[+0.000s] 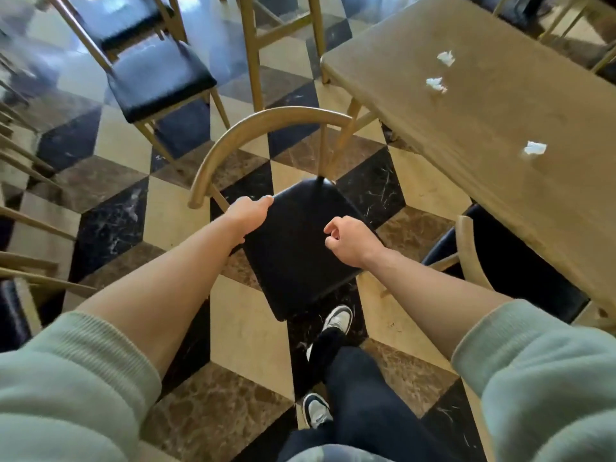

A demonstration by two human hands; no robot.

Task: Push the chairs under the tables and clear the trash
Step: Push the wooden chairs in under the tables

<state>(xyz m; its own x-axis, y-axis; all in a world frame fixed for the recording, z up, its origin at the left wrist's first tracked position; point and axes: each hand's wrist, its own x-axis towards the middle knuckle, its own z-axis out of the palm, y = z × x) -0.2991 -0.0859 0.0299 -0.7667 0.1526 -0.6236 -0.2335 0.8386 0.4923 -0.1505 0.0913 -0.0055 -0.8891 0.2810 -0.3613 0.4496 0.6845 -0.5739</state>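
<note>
A chair (293,248) with a black padded seat and a curved tan backrest stands on the tiled floor in front of me, out from the wooden table (483,135) at the right. My left hand (248,213) grips the left edge of its seat. Over the seat's right side, my right hand (350,240) hovers with fingers curled and nothing in it. Three crumpled white tissues lie on the table: one (446,58) at the far end, one (436,84) just below it, one (535,148) nearer me.
Another chair (473,258) sits partly tucked under the table at the right. Two black-seated chairs (160,81) stand at the upper left, with more chair legs along the left edge. My feet (336,321) are just behind the chair.
</note>
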